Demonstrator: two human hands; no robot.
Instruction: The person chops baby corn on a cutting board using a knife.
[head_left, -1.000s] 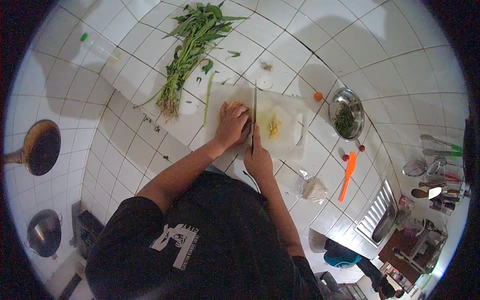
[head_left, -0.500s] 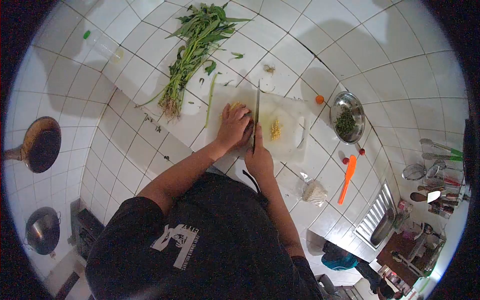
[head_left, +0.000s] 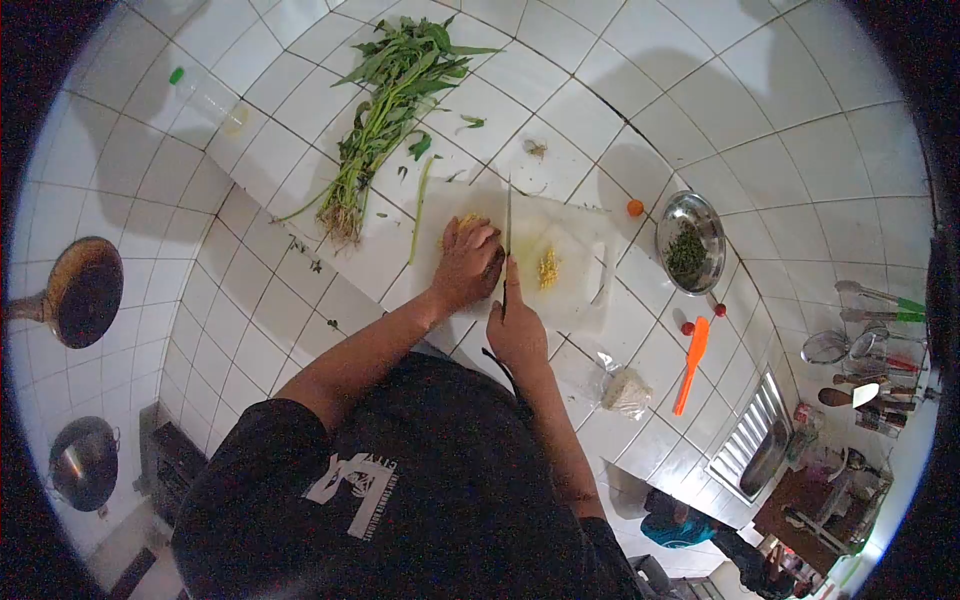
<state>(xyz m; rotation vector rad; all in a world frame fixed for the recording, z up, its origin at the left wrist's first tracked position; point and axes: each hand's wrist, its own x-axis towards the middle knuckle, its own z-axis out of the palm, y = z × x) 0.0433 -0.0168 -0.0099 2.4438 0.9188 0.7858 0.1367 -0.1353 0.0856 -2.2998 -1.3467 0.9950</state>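
On the white cutting board (head_left: 572, 306), my left hand (head_left: 468, 262) presses down with its fingers held together and bent. Some yellow food (head_left: 470, 219) shows past its fingertips; what lies under the palm is hidden. My right hand (head_left: 517, 325) is wrapped round the handle of a knife (head_left: 509, 222), the index finger stretched along it. The blade points away from me, close beside the left fingers. Right of the blade lies a small heap of finely chopped yellow pieces (head_left: 548, 268). A green stem (head_left: 420, 210) rests along the board's left edge.
A rooted bunch of leafy greens (head_left: 385, 130) lies at the upper left. To the right are a steel bowl of chopped greens (head_left: 718, 238), an orange spatula (head_left: 692, 365), small red and orange fruits and a plastic bag (head_left: 626, 392). A sink (head_left: 768, 458) is farther right.
The knife has shifted slightly left relative to the board, closer to my left fingers. Both hands keep their hold. The whole view has moved a little.
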